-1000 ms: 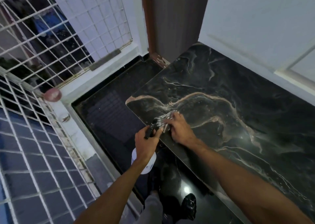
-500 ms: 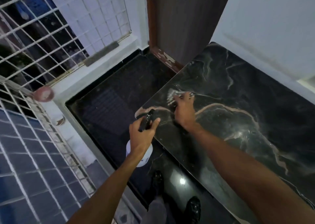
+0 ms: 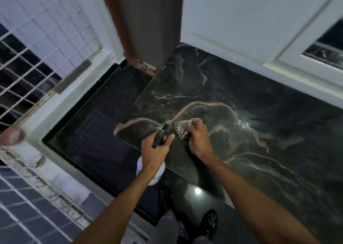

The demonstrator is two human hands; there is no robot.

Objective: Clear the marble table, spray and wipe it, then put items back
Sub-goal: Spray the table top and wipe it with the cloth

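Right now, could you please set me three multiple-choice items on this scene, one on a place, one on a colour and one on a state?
1. Where is the cloth?
A. On the marble table, under the right hand
B. On the floor
C. Hung on the window grille

2. What colour is the body of the spray bottle?
A. Red
B. White
C. Green

3. What is the left hand doing?
A. Hanging empty
B. Pressing flat on the table
C. Gripping the spray bottle

Answers:
1 A: the striped cloth lies on the dark stone near its front edge, with the right hand's fingers on it.
2 B: a white body shows below the left wrist, under the black trigger head.
3 C: the fingers are curled round the bottle's neck.
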